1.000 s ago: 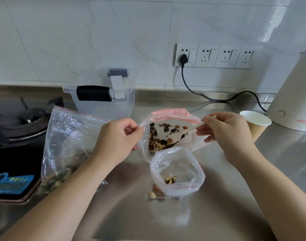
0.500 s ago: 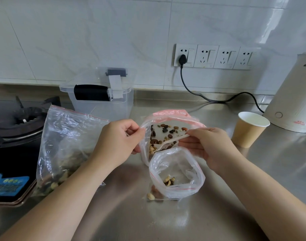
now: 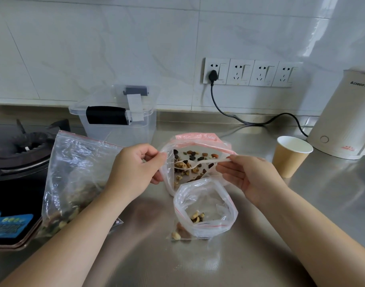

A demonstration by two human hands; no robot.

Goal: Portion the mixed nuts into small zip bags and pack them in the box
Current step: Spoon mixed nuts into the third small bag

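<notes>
Leftmost, large nut bag (image 3: 73, 179) slumped on the counter (image 3: 260, 255), beside the stove (image 3: 18, 150). Clear box (image 3: 115, 119), lidded, behind. Left hand (image 3: 134, 170) pinches the rim of the source bag (image 3: 198, 158), keeping it open. Spoon (image 3: 200, 163), loaded, long axis left-right, bowl inside that bag; right hand (image 3: 250, 177) pinches its handle. Small zip bag (image 3: 204, 208), mouth open, just nearer the person: judged next drop point. Paper cup (image 3: 291, 156) and kettle (image 3: 347, 114) right, clear of the path.

Head-worn view, forward-down, close over countertop (image 3: 260, 255)
</notes>
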